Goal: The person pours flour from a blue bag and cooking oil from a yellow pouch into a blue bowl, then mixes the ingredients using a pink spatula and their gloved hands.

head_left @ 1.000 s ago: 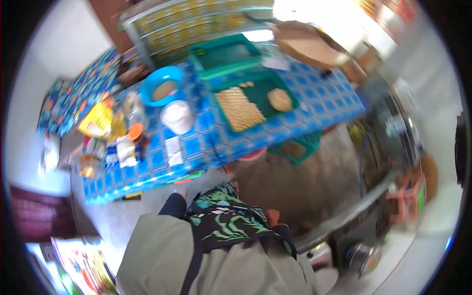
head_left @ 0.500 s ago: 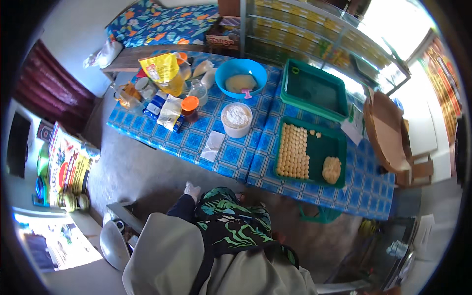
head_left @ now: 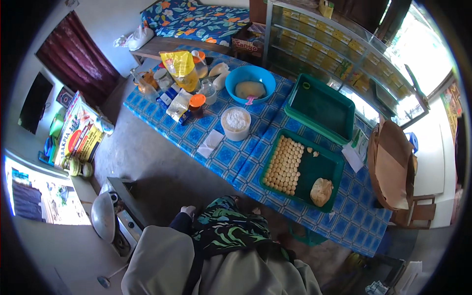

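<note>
I am seeing the left hand [head_left: 188, 210] hanging low at the cuff of a dark navy sleeve, just beside a black garment printed with green leaf shapes [head_left: 231, 226]; it is showing too small for me to tell whether its fingers are spread or pressed together. I am not making out the right hand, so I cannot tell its state either. Ahead, well apart from the left hand, a long table under a blue checked cloth [head_left: 221, 157] is carrying the food. Near its front edge, a rectangular green plastic tray [head_left: 307, 172] is holding close rows of small round pale-yellow dough balls [head_left: 283, 167] along its left side, a few loose pale dough bits [head_left: 312, 152] toward the back and a big smooth beige lump of dough [head_left: 321, 191] at the front right. Behind it, a second rectangular green plastic tray [head_left: 320, 110] is resting. Farther left, a round white plastic tub [head_left: 236, 132] is standing heaped with white powder [head_left: 237, 117], with a round bright-blue plastic bowl [head_left: 238, 93] sitting behind it and a folded white paper sheet [head_left: 210, 143] lying near its front left.
</note>
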Tool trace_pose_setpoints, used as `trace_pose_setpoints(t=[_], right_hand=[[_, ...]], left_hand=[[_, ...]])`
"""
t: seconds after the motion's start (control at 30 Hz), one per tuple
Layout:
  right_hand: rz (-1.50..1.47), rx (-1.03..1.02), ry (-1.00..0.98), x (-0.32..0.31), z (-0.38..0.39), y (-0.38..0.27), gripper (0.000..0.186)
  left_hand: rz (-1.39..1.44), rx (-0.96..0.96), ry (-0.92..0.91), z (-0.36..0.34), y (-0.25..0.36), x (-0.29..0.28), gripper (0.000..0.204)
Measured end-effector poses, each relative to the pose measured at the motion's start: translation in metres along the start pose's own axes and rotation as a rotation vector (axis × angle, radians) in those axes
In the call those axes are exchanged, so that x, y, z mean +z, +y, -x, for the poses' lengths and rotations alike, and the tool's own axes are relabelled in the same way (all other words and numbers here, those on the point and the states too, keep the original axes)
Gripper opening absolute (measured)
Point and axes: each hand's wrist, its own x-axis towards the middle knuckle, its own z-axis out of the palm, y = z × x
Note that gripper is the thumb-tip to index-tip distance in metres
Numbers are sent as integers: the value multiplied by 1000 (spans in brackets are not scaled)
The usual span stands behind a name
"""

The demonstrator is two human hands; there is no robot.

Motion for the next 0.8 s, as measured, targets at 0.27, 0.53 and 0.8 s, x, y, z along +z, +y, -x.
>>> trace_pose_setpoints(t=[0.27,0.53,0.8], right_hand=[[217,74,-28,-24,-32,-17,27],[198,55,-66,-38,-93,-4,27],[93,-74,-24,-23,-126,-27,27]], left_hand=[[-58,345,169,-57,-15,-20,26],[353,81,286,-8,6,-9,30],[-303,45,78,-15,-106,-87,39]])
